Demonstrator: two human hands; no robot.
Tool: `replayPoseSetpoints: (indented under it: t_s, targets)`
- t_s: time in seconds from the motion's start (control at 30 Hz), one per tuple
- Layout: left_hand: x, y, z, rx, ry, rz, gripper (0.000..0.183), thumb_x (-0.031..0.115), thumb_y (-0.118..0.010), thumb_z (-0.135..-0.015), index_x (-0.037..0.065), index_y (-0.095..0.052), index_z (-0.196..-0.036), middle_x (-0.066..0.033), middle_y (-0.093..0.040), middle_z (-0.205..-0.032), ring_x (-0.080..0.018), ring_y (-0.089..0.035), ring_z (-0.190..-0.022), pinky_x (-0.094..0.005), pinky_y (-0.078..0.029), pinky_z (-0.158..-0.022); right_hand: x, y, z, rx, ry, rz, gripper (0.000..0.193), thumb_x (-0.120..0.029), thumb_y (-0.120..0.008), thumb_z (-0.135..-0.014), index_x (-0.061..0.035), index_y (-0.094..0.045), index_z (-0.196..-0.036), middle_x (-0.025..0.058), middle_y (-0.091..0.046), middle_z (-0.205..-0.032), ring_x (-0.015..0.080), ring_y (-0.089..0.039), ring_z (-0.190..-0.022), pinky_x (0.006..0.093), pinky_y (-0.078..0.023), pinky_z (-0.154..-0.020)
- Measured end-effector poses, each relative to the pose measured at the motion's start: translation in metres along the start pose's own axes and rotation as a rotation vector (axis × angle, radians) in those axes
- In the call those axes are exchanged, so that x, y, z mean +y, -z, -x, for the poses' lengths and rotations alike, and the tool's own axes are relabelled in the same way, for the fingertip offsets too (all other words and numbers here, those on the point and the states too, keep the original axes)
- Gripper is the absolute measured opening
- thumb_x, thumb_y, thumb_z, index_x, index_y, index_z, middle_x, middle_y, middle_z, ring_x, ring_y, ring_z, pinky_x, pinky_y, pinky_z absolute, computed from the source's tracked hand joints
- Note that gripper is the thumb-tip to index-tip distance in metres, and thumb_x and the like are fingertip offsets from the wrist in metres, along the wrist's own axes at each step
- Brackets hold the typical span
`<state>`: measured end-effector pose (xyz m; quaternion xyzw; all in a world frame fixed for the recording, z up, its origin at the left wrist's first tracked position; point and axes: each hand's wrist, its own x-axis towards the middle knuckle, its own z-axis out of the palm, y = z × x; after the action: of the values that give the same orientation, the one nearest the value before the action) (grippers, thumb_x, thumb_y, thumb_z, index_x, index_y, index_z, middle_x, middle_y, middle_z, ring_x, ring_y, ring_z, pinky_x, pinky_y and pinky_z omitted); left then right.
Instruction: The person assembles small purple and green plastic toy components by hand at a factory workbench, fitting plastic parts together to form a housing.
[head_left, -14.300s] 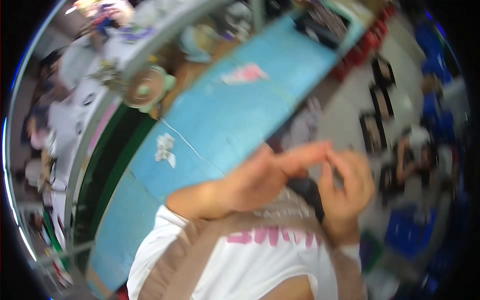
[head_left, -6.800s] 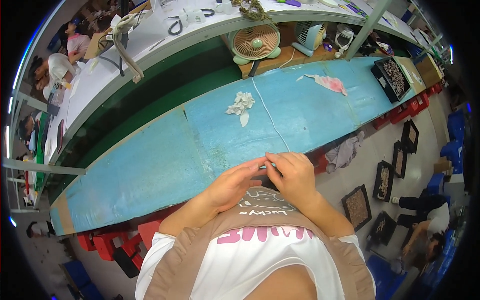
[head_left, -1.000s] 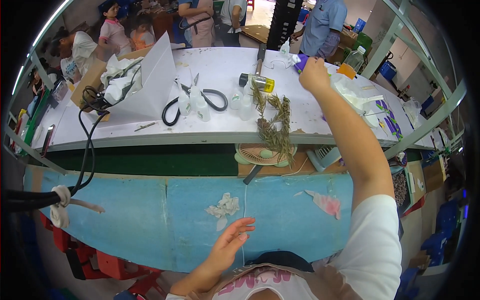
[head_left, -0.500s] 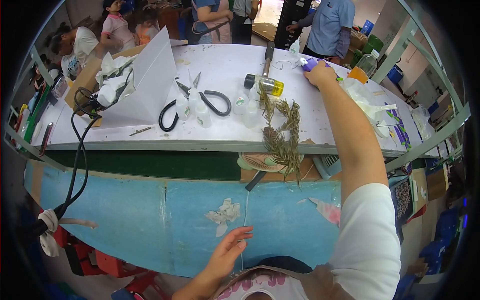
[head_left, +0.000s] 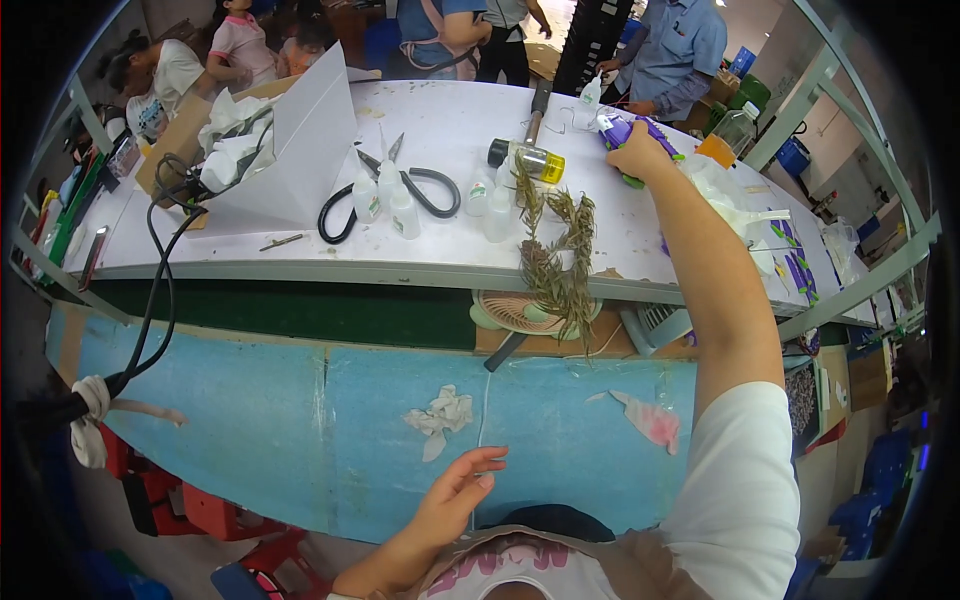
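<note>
My right arm stretches over the white table to its far right part. There my right hand [head_left: 640,155] is closed round a purple piece [head_left: 612,128] with green bits, whose exact kind I cannot make out. Close by stands a small white dropper bottle [head_left: 589,93], which a co-worker's hand touches. My left hand [head_left: 455,500] is held low over the blue surface, fingers apart, holding nothing. Between the arms, a bundle of dry green-brown sprigs [head_left: 560,270] hangs over the table's front edge. A mallet [head_left: 530,160] with a yellow end lies behind it.
Black-handled scissors [head_left: 388,185] lie among several white bottles [head_left: 403,215]. A box [head_left: 300,150] with paper and cables stands left. At right are a bottle of orange liquid [head_left: 728,140], a plastic bag [head_left: 725,190] and more purple-green pieces [head_left: 797,270]. Metal posts [head_left: 870,275] flank the table.
My right hand has turned a little, and more of the purple piece shows, with a green end below the hand. The co-worker at the far right has reached to the dropper bottle.
</note>
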<state>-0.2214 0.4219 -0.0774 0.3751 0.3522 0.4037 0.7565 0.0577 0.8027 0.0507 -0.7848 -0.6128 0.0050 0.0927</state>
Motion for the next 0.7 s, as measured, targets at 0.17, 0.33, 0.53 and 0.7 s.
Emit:
replayPoseSetpoints:
  t_s: [0.17, 0.33, 0.53, 0.7]
  targets:
    - [0.004, -0.012, 0.010, -0.003, -0.027, -0.016, 0.035, 0.010, -0.045, -0.088, 0.002, -0.042, -0.122, -0.0070, -0.045, -0.123, -0.0163, -0.043, -0.111, -0.0295, -0.033, -0.092, -0.004, 0.013, 0.014, 0.088, 0.021, -0.193, 0.076, -0.025, -0.064, -0.065, -0.0008, -0.026, -0.126, 0.0247, -0.056, -0.104, 0.0334, -0.058, -0.095, 0.0358, -0.045, -0.081]
    - [0.006, -0.030, 0.030, -0.030, -0.038, -0.066, 0.039, 0.010, -0.047, -0.087, 0.003, -0.039, -0.124, -0.0074, -0.043, -0.125, -0.0171, -0.042, -0.111, -0.0298, -0.034, -0.092, 0.017, 0.030, 0.072, 0.157, 0.186, -0.959, 0.075, -0.019, -0.064, -0.066, -0.0028, -0.023, -0.127, 0.0182, -0.059, -0.095, 0.0246, -0.061, -0.078, 0.0338, -0.047, -0.069]
    - [0.008, -0.045, 0.040, 0.004, -0.300, 0.107, 0.061, 0.007, -0.052, -0.084, 0.008, -0.020, -0.136, -0.0111, -0.034, -0.132, -0.0205, -0.041, -0.113, -0.0342, -0.037, -0.091, 0.015, 0.073, 0.274, -0.729, 0.397, -1.409, 0.045, -0.007, -0.062, -0.066, -0.0013, -0.049, -0.109, 0.0122, -0.059, -0.091, 0.0199, -0.060, -0.076, 0.0306, -0.048, -0.068]
    - [0.007, -0.093, 0.021, -0.035, -0.260, 0.471, 0.076, 0.024, -0.057, -0.083, 0.013, -0.007, -0.139, -0.0092, -0.031, -0.134, -0.0217, -0.039, -0.117, -0.0384, -0.034, -0.094, 0.047, 0.014, 0.379, -0.967, 0.340, -1.374, 0.067, -0.005, -0.065, -0.070, -0.0045, -0.031, -0.128, 0.0062, -0.052, -0.103, 0.0140, -0.052, -0.090, 0.0285, -0.044, -0.076]
